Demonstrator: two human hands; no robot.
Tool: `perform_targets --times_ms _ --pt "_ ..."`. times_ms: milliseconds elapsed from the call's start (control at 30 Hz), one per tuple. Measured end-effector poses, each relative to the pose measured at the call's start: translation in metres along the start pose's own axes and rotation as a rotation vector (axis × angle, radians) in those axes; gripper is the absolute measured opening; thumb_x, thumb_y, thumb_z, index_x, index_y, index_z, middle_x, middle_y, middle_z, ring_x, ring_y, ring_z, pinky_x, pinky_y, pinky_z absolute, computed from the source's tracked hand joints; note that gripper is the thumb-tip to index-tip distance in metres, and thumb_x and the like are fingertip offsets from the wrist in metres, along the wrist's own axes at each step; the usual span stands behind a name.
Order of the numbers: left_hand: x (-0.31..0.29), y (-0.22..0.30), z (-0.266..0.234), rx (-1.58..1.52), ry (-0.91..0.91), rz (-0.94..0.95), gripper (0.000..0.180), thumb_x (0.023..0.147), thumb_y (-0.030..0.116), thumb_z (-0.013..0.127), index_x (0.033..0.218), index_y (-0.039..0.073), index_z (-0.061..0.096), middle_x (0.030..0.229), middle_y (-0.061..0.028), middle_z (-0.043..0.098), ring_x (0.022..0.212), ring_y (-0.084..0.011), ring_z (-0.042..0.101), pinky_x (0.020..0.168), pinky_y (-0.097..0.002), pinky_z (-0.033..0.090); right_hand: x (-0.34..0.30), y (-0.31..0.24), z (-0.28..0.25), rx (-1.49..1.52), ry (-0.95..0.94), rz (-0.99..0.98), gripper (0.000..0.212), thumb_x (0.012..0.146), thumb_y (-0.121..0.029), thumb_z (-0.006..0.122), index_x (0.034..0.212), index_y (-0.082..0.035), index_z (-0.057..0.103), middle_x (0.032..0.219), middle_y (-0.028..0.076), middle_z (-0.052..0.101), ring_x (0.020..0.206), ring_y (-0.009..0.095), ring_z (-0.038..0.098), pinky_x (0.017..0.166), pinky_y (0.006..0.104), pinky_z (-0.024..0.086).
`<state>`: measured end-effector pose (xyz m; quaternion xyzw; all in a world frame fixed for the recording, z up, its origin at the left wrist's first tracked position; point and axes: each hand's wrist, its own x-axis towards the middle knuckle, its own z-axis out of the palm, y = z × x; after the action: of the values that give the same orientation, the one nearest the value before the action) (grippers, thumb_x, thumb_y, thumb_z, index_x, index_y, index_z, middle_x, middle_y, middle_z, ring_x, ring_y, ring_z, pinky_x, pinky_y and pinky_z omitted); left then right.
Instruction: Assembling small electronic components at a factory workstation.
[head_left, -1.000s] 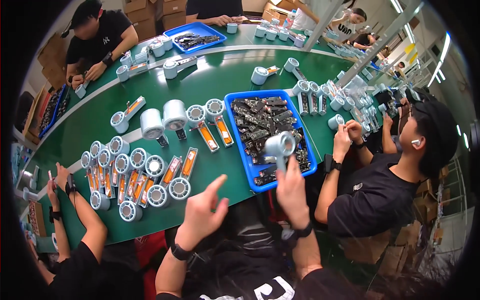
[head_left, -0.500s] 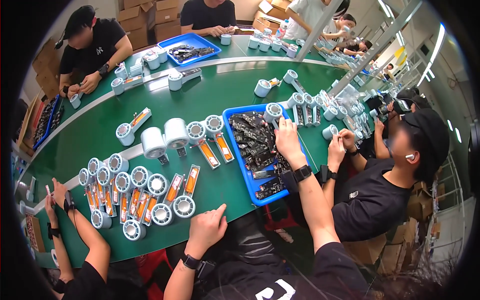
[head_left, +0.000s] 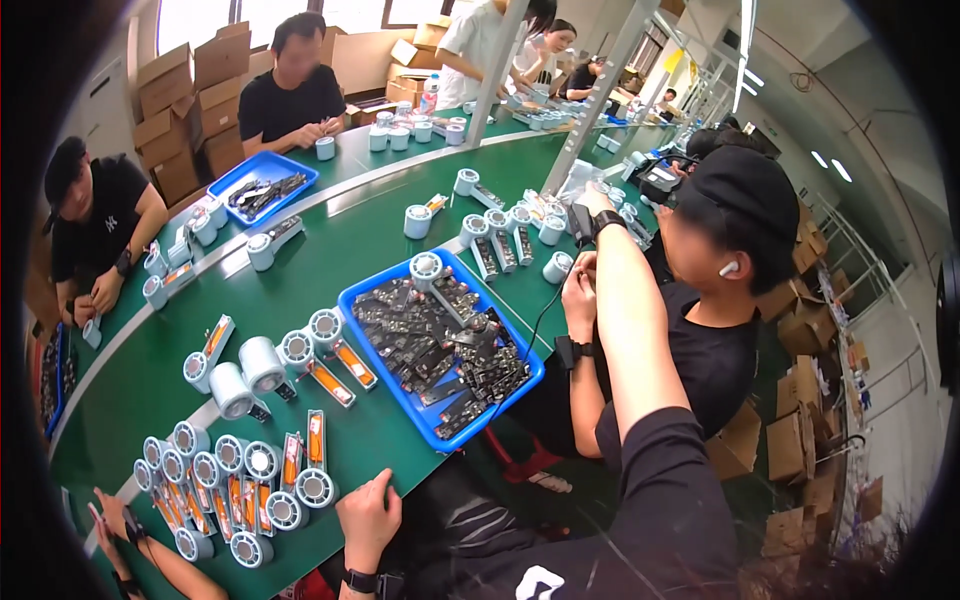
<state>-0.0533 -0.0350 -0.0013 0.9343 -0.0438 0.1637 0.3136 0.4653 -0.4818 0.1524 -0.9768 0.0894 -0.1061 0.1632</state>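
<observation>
Fans with pale blue round heads and slim handles lie in groups on a long green table (head_left: 350, 235). One fan (head_left: 427, 268) rests across a blue tray (head_left: 450, 438), its head by the far rim and its handle lying over a heap of black circuit boards (head_left: 405, 335). The person's right arm stretches far forward past a seated co-worker (head_left: 710, 355). The right hand (head_left: 597, 198) is at a crowded cluster of fans beyond the tray; its fingers are partly hidden, so I cannot tell whether they are apart, together or clamped on something. A black band (head_left: 608, 221) circles that wrist, and a thin dark cable hangs near it.

The left hand (head_left: 368, 515) is at the table's near edge, just right of a large group of fans (head_left: 316, 488). Its fingers are loosely bent, the index finger pointing forward and a little apart from the thumb. Many handles in this group show orange strips inside. Two larger fans (head_left: 262, 362) stand farther back, and two fans with open handles (head_left: 325, 327) lie just left of the tray. Other people sit across the table, near a second blue tray (head_left: 255, 167) and stacked cardboard boxes (head_left: 165, 85).
</observation>
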Motion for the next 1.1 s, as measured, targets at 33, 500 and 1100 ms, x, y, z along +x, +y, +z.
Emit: perform_targets --times_ms 33,500,1100 --pt "-0.005 -0.002 -0.003 0.016 0.017 0.008 0.026 0.082 0.011 0.07 0.108 0.008 0.071 0.083 -0.0102 0.071 0.07 -0.0303 0.068 0.061 -0.0419 0.053 0.01 0.011 0.007 -0.03 -0.001 0.0 0.074 0.084 -0.028 0.068 0.15 -0.006 0.041 0.117 0.031 0.066 0.113 0.041 0.065 0.099 0.0481 0.051" --pt "-0.005 -0.015 0.001 -0.154 0.097 -0.191 0.025 0.08 0.003 0.08 0.083 0.007 0.056 0.056 -0.004 0.047 0.045 -0.0167 0.047 0.044 -0.0312 0.035 0.151 0.094 0.053 -0.623 0.077 -0.494 0.017 0.086 -0.023 0.058 0.091 -0.011 0.069 0.092 0.016 0.07 0.086 0.034 0.069 0.075 0.0471 0.054" --pt "0.002 -0.001 -0.011 -0.086 0.014 -0.276 0.027 0.079 0.013 0.081 0.075 0.009 0.055 0.057 -0.0042 0.053 0.048 -0.023 0.056 0.046 -0.0354 0.043 0.031 -0.22 0.198 -0.248 -0.32 -0.691 0.064 0.065 -0.012 0.081 0.128 -0.017 0.067 0.125 0.014 0.068 0.12 0.034 0.063 0.102 0.049 0.05"
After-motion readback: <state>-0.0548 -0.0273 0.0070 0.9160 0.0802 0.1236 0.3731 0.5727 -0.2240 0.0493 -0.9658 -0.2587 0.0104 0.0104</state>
